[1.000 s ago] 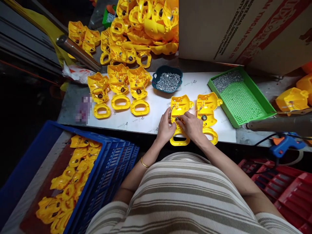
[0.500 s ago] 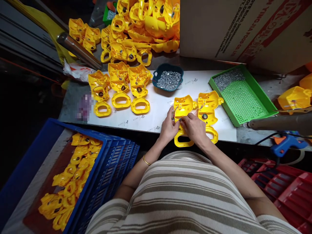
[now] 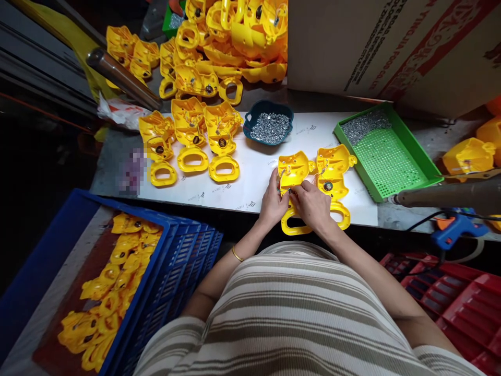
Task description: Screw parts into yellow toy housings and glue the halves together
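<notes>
Head view: both hands meet over one yellow shell [image 3: 293, 172] lying flat on white sheet [image 3: 254, 172] at near edge of tabletop [image 3: 113, 167]. Left hand [image 3: 273, 202] rests on shell's left side, fingers curled; grip state: cannot tell if it clamps anything. Right hand [image 3: 313, 204] lies over shell's lower middle, thumb and forefinger pinched at a small dark part [image 3: 290, 191] at shell centre; part too small to identify. Shell's loop handle pokes out toward the person, under both hands. Second yellow shell [image 3: 332, 169] just beside to the right, touching or nearly so. Left of the hands, row of three more shells [image 3: 191, 141] on same sheet. Teal bowl of screws [image 3: 270, 125] far of the hands. Green tray [image 3: 387, 156] w/ screws in its far corner, right. Heap of yellow shells [image 3: 227, 42] far left; cardboard box [image 3: 391, 47] far right. Blue crate [image 3: 172, 261] w/ yellow parts near left. Blue glue gun [image 3: 456, 230] near right; red crate [image 3: 462, 303] below it.
</notes>
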A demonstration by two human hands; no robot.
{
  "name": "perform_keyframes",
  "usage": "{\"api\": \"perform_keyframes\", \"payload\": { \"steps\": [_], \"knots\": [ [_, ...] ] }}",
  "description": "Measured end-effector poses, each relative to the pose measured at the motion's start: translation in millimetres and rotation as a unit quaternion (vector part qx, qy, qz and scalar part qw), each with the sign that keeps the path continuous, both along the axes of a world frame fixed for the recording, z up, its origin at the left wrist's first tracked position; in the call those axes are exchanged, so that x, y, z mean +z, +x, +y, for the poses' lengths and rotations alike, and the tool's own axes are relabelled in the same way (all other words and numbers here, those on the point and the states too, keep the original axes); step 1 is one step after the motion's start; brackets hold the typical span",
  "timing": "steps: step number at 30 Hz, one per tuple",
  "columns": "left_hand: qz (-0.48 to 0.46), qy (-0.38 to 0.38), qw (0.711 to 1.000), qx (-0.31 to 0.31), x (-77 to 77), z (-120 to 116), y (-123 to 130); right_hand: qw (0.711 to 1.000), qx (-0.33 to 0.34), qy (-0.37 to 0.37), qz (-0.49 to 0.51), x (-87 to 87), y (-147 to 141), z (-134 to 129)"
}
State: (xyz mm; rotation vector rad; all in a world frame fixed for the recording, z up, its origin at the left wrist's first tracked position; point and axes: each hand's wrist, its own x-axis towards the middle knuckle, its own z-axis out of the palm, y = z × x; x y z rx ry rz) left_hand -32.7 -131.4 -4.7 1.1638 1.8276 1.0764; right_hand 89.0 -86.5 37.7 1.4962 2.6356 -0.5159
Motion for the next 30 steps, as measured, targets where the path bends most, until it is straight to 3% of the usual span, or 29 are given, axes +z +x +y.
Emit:
{"api": "perform_keyframes", "payload": {
  "steps": [10,19,25,30],
  "knots": [
    [-0.055,-0.022,0.998,-0.005,-6.3,0.7,-2.4,0.999,0.016,-0.021,0.027,-7.4,14.0,10.0],
    [-0.046,-0.016,0.999,0.002,-6.5,2.9,-2.1,0.995,0.077,-0.024,-0.053,-4.7,13.0,12.0],
    [-0.117,-0.054,0.992,-0.004,3.0,5.8,-4.2,0.997,0.065,-0.028,0.019,-11.5,19.5,16.7],
    [-0.085,-0.028,0.996,-0.002,-0.5,7.7,-3.1,0.998,0.059,-0.031,0.008,-13.9,17.6,16.3]
  ]
}}
